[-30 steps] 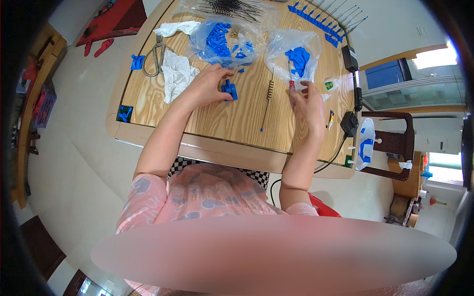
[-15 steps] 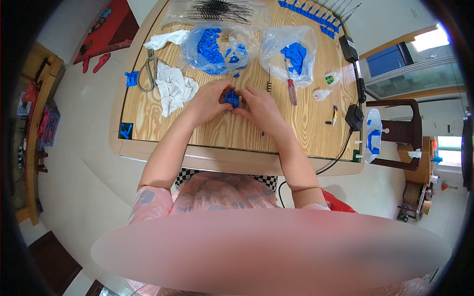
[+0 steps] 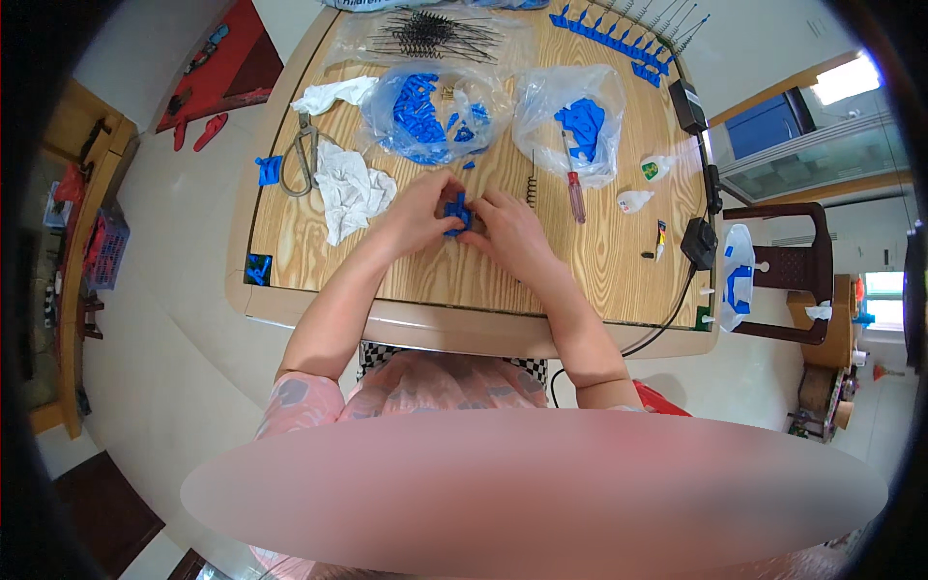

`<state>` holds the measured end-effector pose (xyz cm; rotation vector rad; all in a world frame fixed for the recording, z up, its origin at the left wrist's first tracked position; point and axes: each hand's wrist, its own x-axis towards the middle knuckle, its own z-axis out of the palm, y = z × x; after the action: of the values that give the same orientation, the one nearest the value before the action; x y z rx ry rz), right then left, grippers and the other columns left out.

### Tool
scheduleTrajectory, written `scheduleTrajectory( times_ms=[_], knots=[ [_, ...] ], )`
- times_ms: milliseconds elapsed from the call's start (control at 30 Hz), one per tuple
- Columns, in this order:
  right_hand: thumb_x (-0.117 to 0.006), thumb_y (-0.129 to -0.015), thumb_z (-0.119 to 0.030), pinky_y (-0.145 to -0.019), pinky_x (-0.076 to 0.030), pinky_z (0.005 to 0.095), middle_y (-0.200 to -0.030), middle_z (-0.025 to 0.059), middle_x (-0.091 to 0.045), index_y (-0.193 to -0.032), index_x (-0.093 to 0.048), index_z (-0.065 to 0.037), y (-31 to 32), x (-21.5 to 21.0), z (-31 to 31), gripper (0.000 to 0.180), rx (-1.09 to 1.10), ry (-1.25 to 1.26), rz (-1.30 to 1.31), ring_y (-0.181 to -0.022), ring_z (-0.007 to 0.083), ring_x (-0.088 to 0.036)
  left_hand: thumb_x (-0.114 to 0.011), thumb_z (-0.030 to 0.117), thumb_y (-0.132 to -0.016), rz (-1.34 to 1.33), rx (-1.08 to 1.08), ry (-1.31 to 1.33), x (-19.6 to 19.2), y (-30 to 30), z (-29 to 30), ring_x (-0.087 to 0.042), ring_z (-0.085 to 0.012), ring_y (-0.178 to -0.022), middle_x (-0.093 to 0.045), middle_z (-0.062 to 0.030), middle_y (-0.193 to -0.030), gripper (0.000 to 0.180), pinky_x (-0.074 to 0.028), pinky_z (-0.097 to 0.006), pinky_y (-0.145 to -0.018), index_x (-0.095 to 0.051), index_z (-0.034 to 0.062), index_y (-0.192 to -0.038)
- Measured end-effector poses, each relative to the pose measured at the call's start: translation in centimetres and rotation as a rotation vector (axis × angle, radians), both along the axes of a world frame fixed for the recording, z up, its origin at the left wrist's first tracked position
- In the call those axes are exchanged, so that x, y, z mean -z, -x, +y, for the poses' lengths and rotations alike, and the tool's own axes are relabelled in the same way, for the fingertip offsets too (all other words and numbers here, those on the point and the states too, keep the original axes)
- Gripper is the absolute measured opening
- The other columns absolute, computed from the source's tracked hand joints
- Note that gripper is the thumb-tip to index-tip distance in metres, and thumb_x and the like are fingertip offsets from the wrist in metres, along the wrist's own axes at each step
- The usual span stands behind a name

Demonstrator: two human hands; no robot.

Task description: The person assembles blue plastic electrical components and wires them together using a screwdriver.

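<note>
Between my two hands, near the middle of the wooden table, is a small blue plastic part. My left hand curls round its left side, and the fingers of my right hand pinch it from the right. Its exact shape is partly covered by my fingers. Just beyond my right hand lies a black wire spring with a long straight end. To its right a screwdriver with a clear red handle rests with its shaft on a plastic bag of blue pieces.
Another bag holds many small blue parts. Scissors and a white cloth lie at left. Black wire springs lie at the back, and a blue rack stands far right. Small white bottles and a black cable are at right.
The whole view has shifted slightly, so the table appears lower and further right. Both hands still hold the blue part, which now shows at a different angle between my fingers.
</note>
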<state>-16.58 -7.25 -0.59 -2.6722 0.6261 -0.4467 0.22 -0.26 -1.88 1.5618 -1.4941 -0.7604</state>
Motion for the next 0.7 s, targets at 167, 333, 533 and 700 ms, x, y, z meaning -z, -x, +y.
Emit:
scheduleTrajectory(
  times_ms=[167,333,533,700],
  knots=[
    [-0.069,-0.069,-0.024,-0.077,-0.041,0.0394,-0.09,0.011,-0.054,-0.093,-0.057,-0.005,-0.3,-0.6,0.2,0.033,0.051,-0.028,0.098,-0.092,0.0286,-0.053,-0.067,0.001,-0.064,-0.245,0.088,0.232,-0.6,1.1,0.0,-0.052,-0.0304,-0.081,-0.049,-0.0124,-0.081,0.023,-0.043,-0.038,-0.07,-0.05,0.0016,-0.081],
    [-0.068,-0.07,-0.024,-0.076,-0.042,0.0398,-0.088,0.011,-0.053,-0.092,-0.057,-0.004,0.0,-0.1,-0.3,0.033,0.056,-0.03,0.058,-0.091,0.0291,-0.053,-0.065,0.0,-0.067,-0.353,0.104,0.331,-0.8,1.0,-0.1,-0.054,-0.0265,-0.077,-0.052,-0.0109,-0.082,0.021,-0.044,-0.034,-0.067,-0.054,0.0009,-0.085],
    [-0.065,-0.075,-0.026,-0.075,-0.044,0.0403,-0.095,0.0157,-0.056,-0.095,-0.054,0.0,2.1,-2.5,-3.5,0.035,0.26,-0.358,-0.227,-0.088,0.0328,-0.056,-0.066,0.01,-0.074,-0.018,-0.216,0.263,-1.8,-0.7,-1.1,-0.057,-0.022,-0.067,-0.057,-0.0087,-0.075,0.014,-0.046,-0.03,-0.062,-0.064,0.0011,-0.085],
    [-0.063,-0.076,-0.021,-0.071,-0.045,0.0419,-0.093,0.0198,-0.058,-0.107,-0.047,-0.001,2.6,0.5,-4.7,0.04,0.495,-0.037,-0.058,-0.085,0.0338,-0.058,-0.063,0.009,-0.073,-0.415,-0.079,0.21,-2.1,0.2,-5.5,-0.058,-0.0308,-0.078,-0.059,-0.0144,-0.08,0.017,-0.046,-0.036,-0.068,-0.061,0.0003,-0.087]
  ],
)
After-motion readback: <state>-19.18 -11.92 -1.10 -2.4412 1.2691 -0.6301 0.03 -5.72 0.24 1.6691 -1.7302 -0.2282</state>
